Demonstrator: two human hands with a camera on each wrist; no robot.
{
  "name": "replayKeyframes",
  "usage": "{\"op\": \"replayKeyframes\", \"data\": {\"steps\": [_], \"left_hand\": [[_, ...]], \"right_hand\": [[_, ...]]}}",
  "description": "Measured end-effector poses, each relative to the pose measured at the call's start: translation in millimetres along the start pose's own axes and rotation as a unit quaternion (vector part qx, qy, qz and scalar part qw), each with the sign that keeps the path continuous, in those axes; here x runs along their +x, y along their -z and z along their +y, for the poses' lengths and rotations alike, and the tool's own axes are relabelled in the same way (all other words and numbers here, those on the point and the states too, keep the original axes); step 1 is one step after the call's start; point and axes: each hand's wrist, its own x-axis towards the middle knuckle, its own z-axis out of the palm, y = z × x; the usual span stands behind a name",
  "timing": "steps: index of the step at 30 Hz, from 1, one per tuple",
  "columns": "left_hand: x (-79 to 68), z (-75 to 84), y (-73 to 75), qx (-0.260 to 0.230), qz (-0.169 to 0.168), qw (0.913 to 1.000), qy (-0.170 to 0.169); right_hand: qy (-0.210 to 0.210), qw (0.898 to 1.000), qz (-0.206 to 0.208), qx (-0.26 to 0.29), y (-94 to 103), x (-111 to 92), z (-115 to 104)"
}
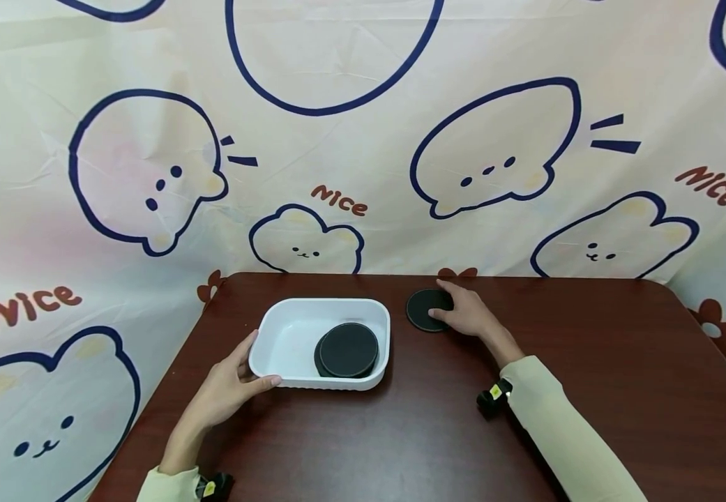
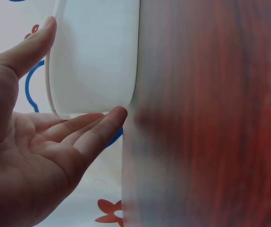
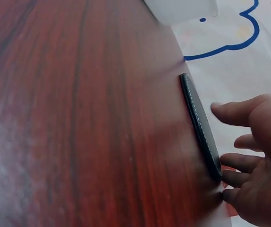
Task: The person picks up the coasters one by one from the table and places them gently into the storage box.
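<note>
A white plastic tray (image 1: pixel 287 345) sits on the table left of centre. My left hand (image 1: pixel 227 387) holds its left end, thumb along the front rim and fingers against the left side; the left wrist view shows the fingertips at the tray wall (image 2: pixel 95 61). Inside the tray, toward its right, round dark coasters (image 1: pixel 349 350) lie overlapped, one on another. Right of the tray, another round dark coaster (image 1: pixel 424 310) with a stitched edge lies flat on the table. Over its right side reaches my right hand (image 1: pixel 468 312), fingertips at the far edge, thumb (image 3: pixel 225 111) spread above it.
The dark brown wooden table (image 1: pixel 413 432) has a back edge just beyond the coaster. Behind it hangs a pale cloth (image 1: pixel 375 153) printed with cartoon outlines. Black wrist cameras (image 1: pixel 493 399) are strapped at both sleeves.
</note>
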Motion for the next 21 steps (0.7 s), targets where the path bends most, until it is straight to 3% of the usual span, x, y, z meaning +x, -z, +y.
{"op": "replayKeyframes", "data": {"steps": [5,13,21], "left_hand": [[-0.1,-0.3,-0.4,0.000,0.002,1.0000,0.000],[-0.4,-0.6,-0.9,-0.002,0.000,1.0000,0.001],[-0.7,-0.1,0.0,0.004,0.005,1.0000,-0.005]], "right_hand": [[0.009,0.999,-0.012,-0.033,-2.9,1.6,-0.4],[-0.001,1.000,0.001,-0.008,-3.6,-2.2,-3.7],[0.008,0.999,-0.010,-0.051,0.3,-1.6,-3.5]]}}
